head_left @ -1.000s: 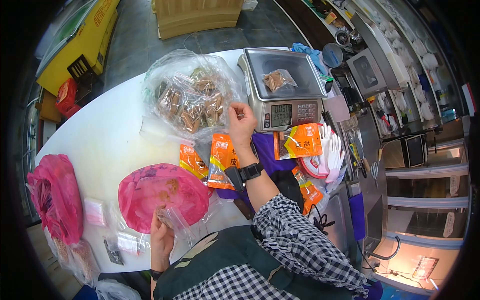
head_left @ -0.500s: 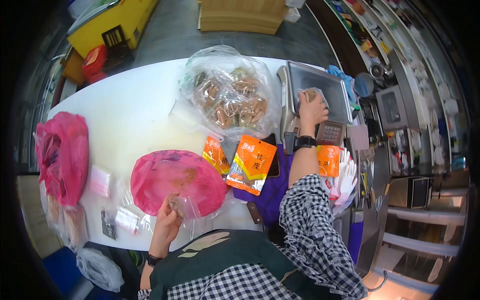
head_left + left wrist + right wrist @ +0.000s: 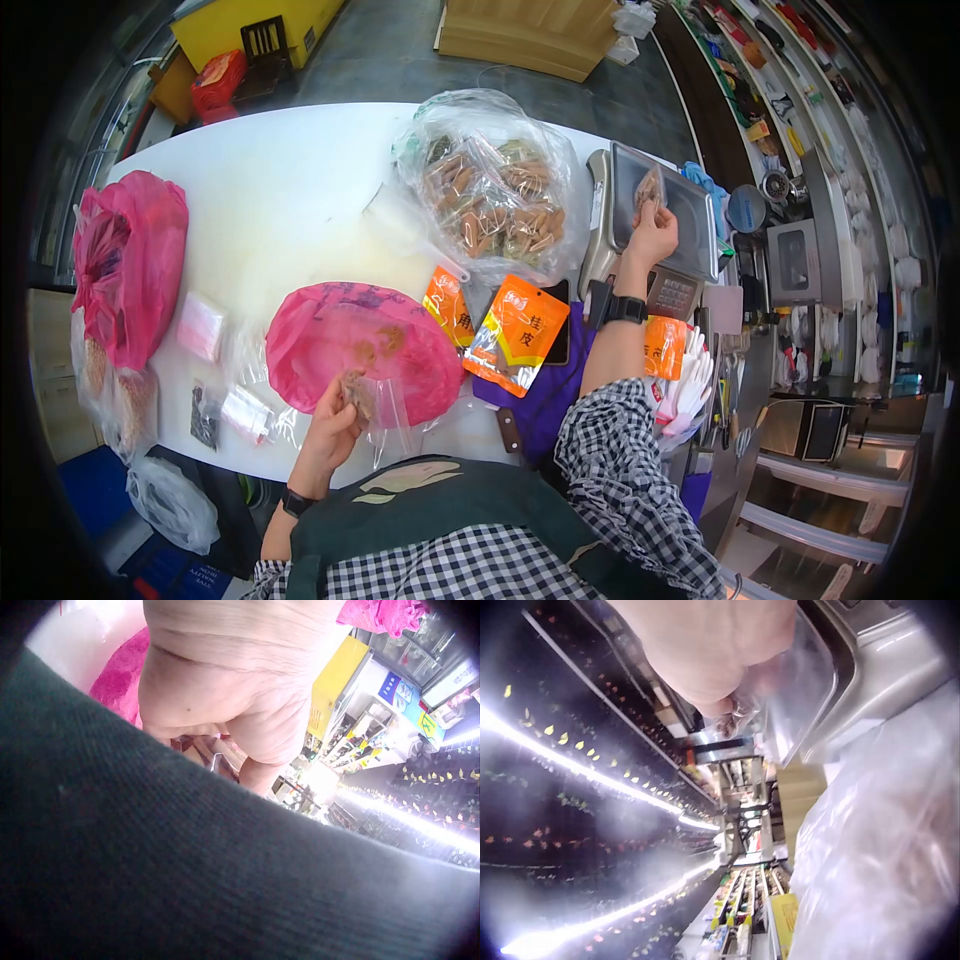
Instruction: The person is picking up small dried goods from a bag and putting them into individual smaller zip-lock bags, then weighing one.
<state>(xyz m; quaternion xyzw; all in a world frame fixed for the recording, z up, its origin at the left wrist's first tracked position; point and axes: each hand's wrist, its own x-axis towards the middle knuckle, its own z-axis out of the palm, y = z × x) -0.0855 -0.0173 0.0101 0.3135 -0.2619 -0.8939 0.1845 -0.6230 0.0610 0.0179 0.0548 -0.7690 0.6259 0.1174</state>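
Over the pan of the scale (image 3: 622,235), my right hand (image 3: 652,240) pinches a small clear bag of brown pieces (image 3: 650,186) by its near end. That bag (image 3: 724,726) shows partly below the fingers in the right wrist view. My left hand (image 3: 332,432) grips another small clear bag (image 3: 358,395) with brown bits in it, its empty end hanging toward the apron. Just beyond it lies an open pink plastic bag (image 3: 300,345) with some brown crumbs inside. In the left wrist view, the left hand (image 3: 232,682) hides most of what it holds.
A large clear bag (image 3: 500,200) full of small packed bags stands left of the scale. Orange packets (image 3: 517,335) and a purple cloth (image 3: 545,410) lie before me. At far left are a knotted pink bag (image 3: 130,270) and stacked clear bags (image 3: 202,327).
My right hand has moved right from beside the large clear bag to the scale, taken hold of the small bag there and tilted it up. The left hand keeps its bag.
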